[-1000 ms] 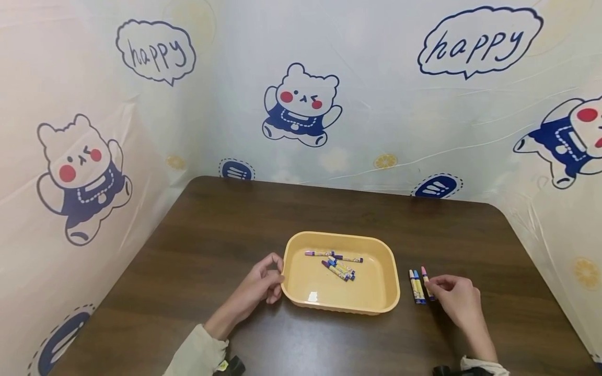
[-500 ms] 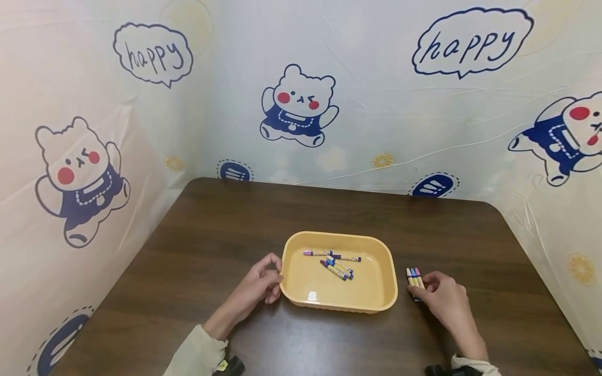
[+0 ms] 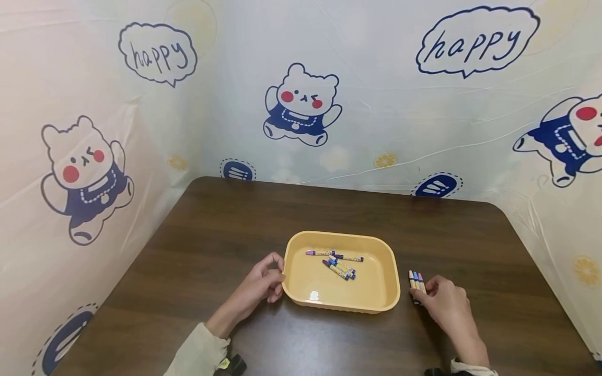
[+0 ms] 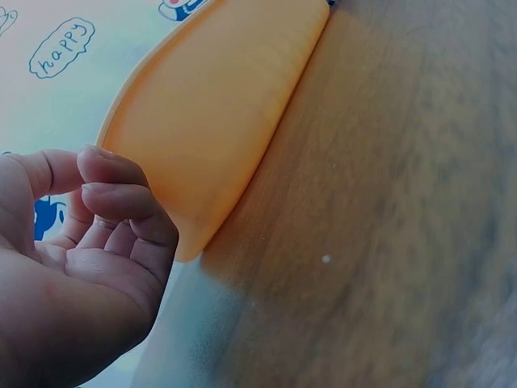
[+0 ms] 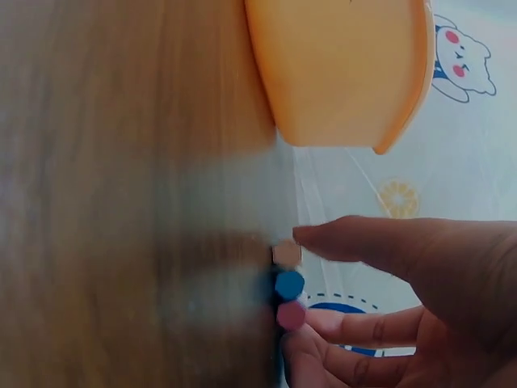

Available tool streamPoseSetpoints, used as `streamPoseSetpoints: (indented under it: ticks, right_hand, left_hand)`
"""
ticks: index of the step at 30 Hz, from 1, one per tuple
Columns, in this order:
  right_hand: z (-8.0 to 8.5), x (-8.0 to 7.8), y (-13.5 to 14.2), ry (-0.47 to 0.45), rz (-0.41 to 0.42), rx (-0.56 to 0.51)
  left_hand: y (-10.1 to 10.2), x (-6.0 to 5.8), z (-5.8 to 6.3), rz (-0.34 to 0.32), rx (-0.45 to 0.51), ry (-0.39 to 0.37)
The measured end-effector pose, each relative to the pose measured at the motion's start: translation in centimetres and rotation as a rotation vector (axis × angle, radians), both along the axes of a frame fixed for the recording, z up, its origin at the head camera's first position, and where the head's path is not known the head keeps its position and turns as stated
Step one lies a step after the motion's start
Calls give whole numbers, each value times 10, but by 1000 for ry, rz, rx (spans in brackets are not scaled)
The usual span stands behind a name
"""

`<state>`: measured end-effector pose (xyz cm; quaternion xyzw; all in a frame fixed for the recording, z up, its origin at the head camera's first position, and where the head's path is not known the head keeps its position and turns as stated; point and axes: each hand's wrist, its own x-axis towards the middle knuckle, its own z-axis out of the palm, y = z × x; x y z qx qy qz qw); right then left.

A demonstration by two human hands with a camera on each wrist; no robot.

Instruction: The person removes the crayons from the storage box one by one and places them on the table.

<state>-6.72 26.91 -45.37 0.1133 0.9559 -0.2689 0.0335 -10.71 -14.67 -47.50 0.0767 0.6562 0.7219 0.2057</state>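
My left hand (image 3: 259, 282) pinches the left rim of a yellow plastic tray (image 3: 338, 306), thumb and index finger at its edge; the left wrist view shows those curled fingers against the tray's wall (image 4: 218, 105). Several paper-wrapped crayons lie loose inside, among them a lilac one (image 3: 314, 253) and a dark purple one (image 3: 335, 269). Right of the tray, three crayons lie side by side on the table: peach (image 5: 287, 254), blue (image 5: 289, 284) and pink (image 5: 292, 314). My right hand (image 3: 447, 308) holds this row from both sides, thumb by the peach one and fingers by the pink one.
The dark wooden table (image 3: 235, 219) runs back to a patterned curtain (image 3: 376, 115) with bears on it, which also encloses both sides. Black straps or devices sit at both wrists, partly cut off by the lower picture edge.
The pink crayon, apart from the other two a second ago, now lies against the blue one. My right hand has shifted left and spans all three. My left hand stays on the tray rim.
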Motion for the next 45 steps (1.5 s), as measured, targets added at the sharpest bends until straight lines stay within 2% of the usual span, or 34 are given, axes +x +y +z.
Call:
streamPoseSetpoints:
  ticks: [10, 18, 30, 33, 37, 40, 45]
  right_hand:
    - [16, 4, 1, 87, 6, 52]
    - [35, 5, -12, 293, -7, 64]
    - [66, -4, -57, 502, 148, 64]
    - [70, -8, -68, 512, 200, 58]
    - [70, -16, -82, 478, 253, 46]
    - [66, -23, -90, 445, 285, 34]
    - [57, -38, -102, 451, 351, 7]
  left_hand:
    - [0, -2, 0, -18, -3, 11]
    - [-1, -3, 1, -26, 1, 27]
    - [-3, -2, 2, -10, -5, 25]
    - [-4, -2, 1, -14, -5, 27]
    - [-4, -2, 0, -28, -2, 36]
    - [-3, -2, -1, -30, 5, 32]
    - [-2, -1, 0, -25, 7, 17]
